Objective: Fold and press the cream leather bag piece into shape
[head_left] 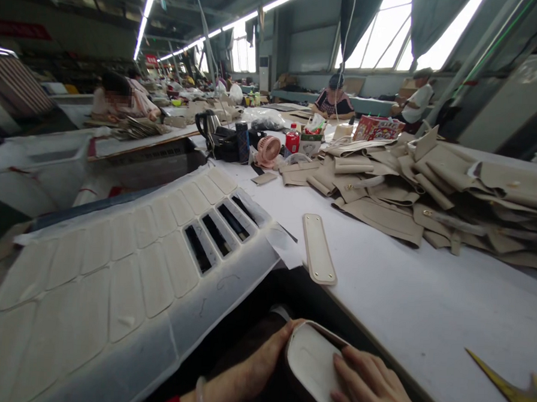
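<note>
Close to me at the bottom, I hold a bag piece (312, 359) with a white, rounded panel and a thin raised wall round its edge. My left hand (264, 360) grips its upper left edge, fingers partly hidden behind it. My right hand (369, 383) holds its right side, fingers bent over onto the white panel. Just beyond, on the white table, lies a long beige strip (319, 248) with rounded ends and small metal eyelets at its corners. To the left, a white sheet (218, 300) carries rows of beige rounded panels (131, 290), with several dark slots among them.
Beige cut bag parts (386, 195) are heaped at the right of the white table (407, 304). A pink fan (268, 150), a red-labelled bottle (292, 139) and a kettle (207, 129) stand farther back. A yellow pointed object (506, 387) lies at lower right. Other people sit working beyond.
</note>
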The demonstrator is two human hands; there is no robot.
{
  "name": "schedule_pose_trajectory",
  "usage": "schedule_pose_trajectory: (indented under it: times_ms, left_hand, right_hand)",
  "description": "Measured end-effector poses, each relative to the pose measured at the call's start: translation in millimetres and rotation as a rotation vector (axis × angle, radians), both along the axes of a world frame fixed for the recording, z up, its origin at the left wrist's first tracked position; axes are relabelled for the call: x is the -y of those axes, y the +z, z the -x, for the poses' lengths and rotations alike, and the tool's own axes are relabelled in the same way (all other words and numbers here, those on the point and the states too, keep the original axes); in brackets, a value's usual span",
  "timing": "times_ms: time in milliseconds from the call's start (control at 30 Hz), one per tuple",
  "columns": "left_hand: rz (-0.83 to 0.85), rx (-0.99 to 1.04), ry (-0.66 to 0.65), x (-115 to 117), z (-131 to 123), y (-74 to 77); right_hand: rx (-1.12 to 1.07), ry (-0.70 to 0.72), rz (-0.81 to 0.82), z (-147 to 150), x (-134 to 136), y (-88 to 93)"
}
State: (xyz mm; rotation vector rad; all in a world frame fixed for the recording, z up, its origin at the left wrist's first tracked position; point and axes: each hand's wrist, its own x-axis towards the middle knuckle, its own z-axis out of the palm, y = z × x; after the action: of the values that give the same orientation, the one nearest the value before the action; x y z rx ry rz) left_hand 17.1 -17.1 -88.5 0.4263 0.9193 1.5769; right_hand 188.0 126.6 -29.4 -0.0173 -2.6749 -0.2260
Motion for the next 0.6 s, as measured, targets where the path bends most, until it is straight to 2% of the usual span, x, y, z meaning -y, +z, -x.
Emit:
schedule_pose_trajectory:
  times_ms: [100,200,367,467,600]
  left_hand:
    - [-0.013,0.037,-0.017,-1,0,-3.1]
    - [-0.037,0.092,-0.036,0,0,-6.2]
    - [0.022,0.172,-0.094,2,-2,-7.3]
    - [0.031,0.196,-0.065,3,-4,-10.6]
    - [0.016,0.233,-0.028,2,-5,-15.4]
  right_hand:
    - [-0.041,-0.053,0.101,3,5,-12.0]
    - [-0.061,-0.089,0.127,3,9,-18.7]
    - [-0.085,-0.013,0.010,6,12,-15.3]
    - [-0.060,0.026,-0.068,9,12,-12.0]
    - [-0.058,0.011,-0.107,9,14,-10.9]
